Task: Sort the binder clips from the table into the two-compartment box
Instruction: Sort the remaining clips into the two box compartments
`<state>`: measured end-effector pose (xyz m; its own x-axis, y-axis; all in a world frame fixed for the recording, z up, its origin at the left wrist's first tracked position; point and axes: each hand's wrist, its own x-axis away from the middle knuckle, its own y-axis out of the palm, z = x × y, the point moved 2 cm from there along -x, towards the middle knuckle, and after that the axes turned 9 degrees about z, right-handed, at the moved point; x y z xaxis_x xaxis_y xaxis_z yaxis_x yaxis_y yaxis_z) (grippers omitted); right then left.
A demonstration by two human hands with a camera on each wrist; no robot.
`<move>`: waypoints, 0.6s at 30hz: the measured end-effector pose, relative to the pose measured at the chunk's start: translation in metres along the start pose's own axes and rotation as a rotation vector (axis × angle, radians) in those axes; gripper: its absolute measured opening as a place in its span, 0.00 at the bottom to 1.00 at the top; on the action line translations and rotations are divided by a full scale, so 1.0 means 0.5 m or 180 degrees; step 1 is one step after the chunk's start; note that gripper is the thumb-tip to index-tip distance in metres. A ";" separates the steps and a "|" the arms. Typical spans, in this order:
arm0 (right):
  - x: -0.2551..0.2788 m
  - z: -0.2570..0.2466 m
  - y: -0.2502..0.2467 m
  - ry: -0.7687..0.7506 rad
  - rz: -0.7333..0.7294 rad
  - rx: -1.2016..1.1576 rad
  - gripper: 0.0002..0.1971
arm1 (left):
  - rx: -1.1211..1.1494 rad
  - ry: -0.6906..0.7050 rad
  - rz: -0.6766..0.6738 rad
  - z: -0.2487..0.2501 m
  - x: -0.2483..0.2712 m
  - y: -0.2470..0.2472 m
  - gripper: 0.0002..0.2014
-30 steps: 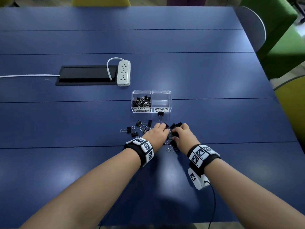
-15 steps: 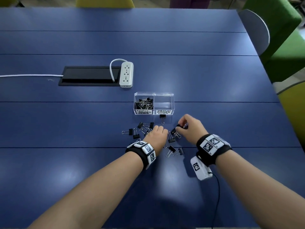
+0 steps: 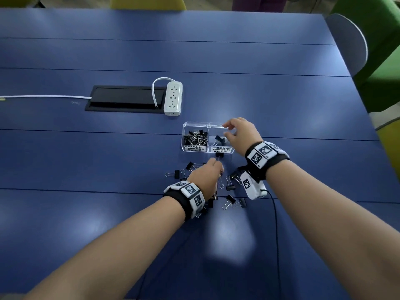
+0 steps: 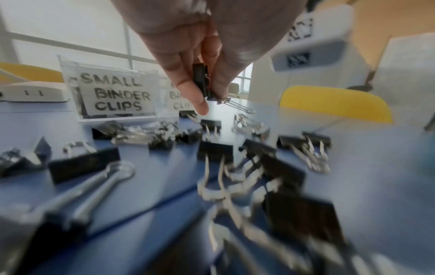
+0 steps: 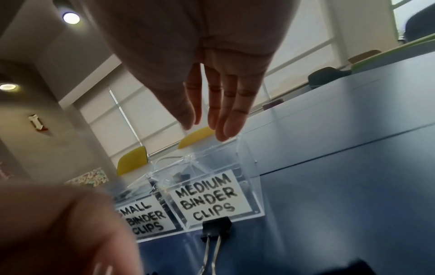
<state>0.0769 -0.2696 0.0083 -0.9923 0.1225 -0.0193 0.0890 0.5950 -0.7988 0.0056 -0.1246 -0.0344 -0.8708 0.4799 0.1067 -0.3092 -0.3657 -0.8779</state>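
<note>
right hand [image 3: 240, 132], fingers [image 5: 226, 119] apart, hovered over the clear two-compartment box [image 3: 207, 137], one clip lying inside its "medium" side; left hand [image 3: 205, 177] pinched a small black binder clip [image 4: 201, 81] above the clips scattered [image 3: 230, 187] on the blue worktop [image 3: 108, 169], likely for sorting.

Blue table [image 3: 216, 50] fills my view, dark seams running across it. Black cable hatch [image 3: 125, 100] set into the top; white power strip [image 3: 173, 98] lies at its right end, white cord [image 3: 43, 96] trailing off left. Yellow chair [image 3: 147, 2] at the far edge, grey chair back [image 3: 348, 42] on the right, green seating [image 3: 381, 61] beyond it. Pale blinds over large windows [image 5: 146, 115]. Two round ceiling lights [image 5: 70, 18] lit.
</note>
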 end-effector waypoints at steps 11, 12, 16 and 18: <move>0.170 0.115 0.034 0.0326 -0.0738 0.0376 0.21 | 0.0464 -0.0308 0.0761 -0.003 -0.178 -0.105 0.08; 0.179 0.116 0.041 0.0252 -0.0817 0.0474 0.22 | 0.0420 -0.0328 0.0726 -0.003 -0.188 -0.104 0.09; 0.197 0.122 0.056 0.0003 -0.0830 0.0767 0.19 | 0.0288 -0.0289 0.0604 -0.002 -0.195 -0.094 0.14; 0.202 0.125 0.059 -0.0013 -0.0784 0.0710 0.16 | 0.0193 -0.0090 0.0607 0.005 -0.179 -0.089 0.17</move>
<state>-0.0261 -0.2891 -0.0550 -0.9820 -0.0071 0.1887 -0.1744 0.4178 -0.8917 0.0962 -0.1532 -0.0037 -0.9258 0.3752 -0.0449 -0.1594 -0.4955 -0.8539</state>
